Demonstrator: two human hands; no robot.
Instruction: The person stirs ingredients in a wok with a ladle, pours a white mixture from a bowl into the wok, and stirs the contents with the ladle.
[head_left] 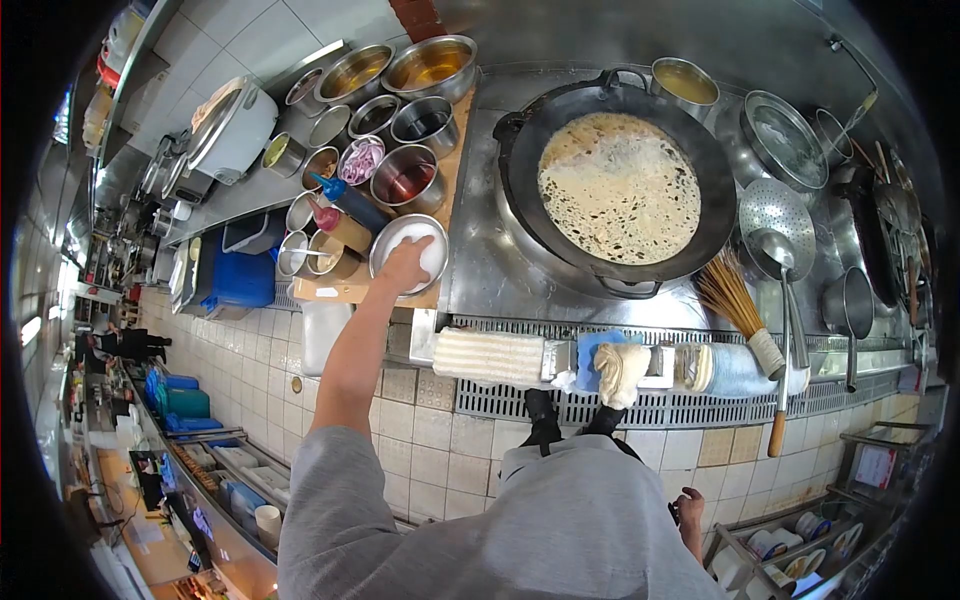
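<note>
My left hand [408, 264] reaches into a steel bowl [378, 252] of white granules [432, 257]. Its fingers are gathered together and pressed into the granules. Beside that bowl, a blue-capped squeeze bottle [352, 205] and a red-capped squeeze bottle [343, 230] lean toward the left. My right hand [688, 510] hangs low at my right side, away from the stove, fingers loosely curled and slightly apart, with nothing visible in it. On the stove, a large black wok [518, 165] holds bubbling, pale, frothy liquid [620, 190] with dark specks.
Seasoning containers crowd the left board, including chopped purple onion [361, 160] and dark red liquid [405, 185]. A bamboo brush [735, 300], a perforated skimmer [777, 225] and a ladle [775, 250] lie right of the wok. Folded towels [490, 356] line the front rail.
</note>
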